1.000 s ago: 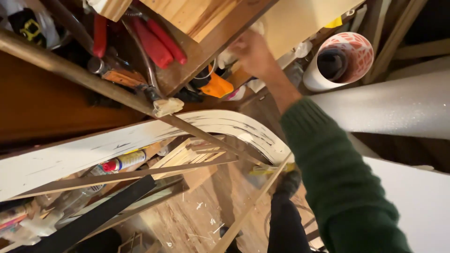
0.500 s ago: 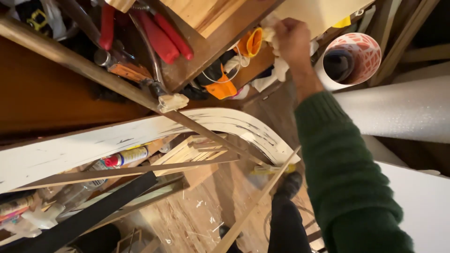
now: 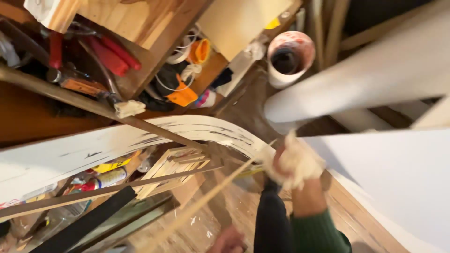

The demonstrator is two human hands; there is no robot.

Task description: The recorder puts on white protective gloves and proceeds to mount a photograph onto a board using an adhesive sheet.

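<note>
Dropped way down since the earlier shots: was up at the shelf with the orange bits half a second back, now sits low, right by the end of the curved white board. Pale cloth wad (image 3: 295,161) bunched up in the right hand (image 3: 293,171), covering most of the knuckles and poking out above the fist. Fingers curled tight around it, so closed, not spread at all. Blurry though, so can't tell if the cloth is actually touching the curved white board (image 3: 140,138) or just hovering next to its end. Green sleeve (image 3: 316,232) running down from the wrist.

Thin wooden strip (image 3: 206,199) slanting down and to the left from just beside the fist. Left hand (image 3: 229,241) barely peeking in below that, near the strip's lower stretch; too cut off to say whether open or closed, or whether gripping anything.

Up and to the left of the fist: cluttered shelf with red-handled tools (image 3: 110,56) and an orange plastic piece (image 3: 182,96). Straight above: roll of tape (image 3: 290,56), hollow core facing the camera. Off to the right: big white panel (image 3: 389,173).
</note>
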